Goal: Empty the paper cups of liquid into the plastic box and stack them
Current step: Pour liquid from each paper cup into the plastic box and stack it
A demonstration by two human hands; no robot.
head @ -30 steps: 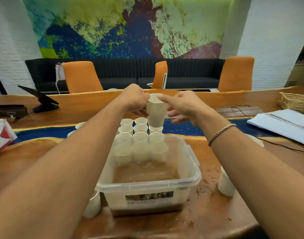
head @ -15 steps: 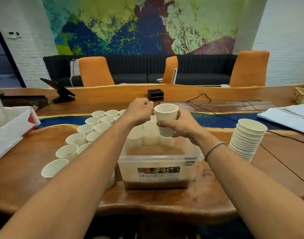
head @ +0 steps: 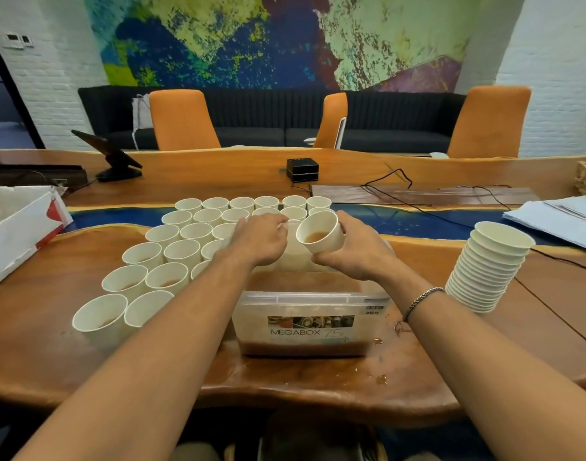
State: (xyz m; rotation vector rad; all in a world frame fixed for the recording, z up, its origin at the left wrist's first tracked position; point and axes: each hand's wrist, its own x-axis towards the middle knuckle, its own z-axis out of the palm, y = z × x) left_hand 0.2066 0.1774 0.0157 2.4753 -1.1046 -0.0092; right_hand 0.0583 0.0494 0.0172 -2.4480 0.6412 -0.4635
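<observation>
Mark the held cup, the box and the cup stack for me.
held cup [head: 319,227]: head view, inner wall.
box [head: 309,327]: head view, front label.
cup stack [head: 488,269]: head view, mid side.

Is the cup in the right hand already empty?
No, brown liquid shows inside the paper cup that the right hand holds tilted toward the camera.

Wood table [head: 52,344] with blue strip: plastic box [head: 304,331] front centre (brown liquid inside), open cups [head: 171,257] grouped left of it, cup stack [head: 488,267] right, papers [head: 557,221] far right, white carton [head: 15,227] far left, spilled drops [head: 379,377] by the box.
</observation>
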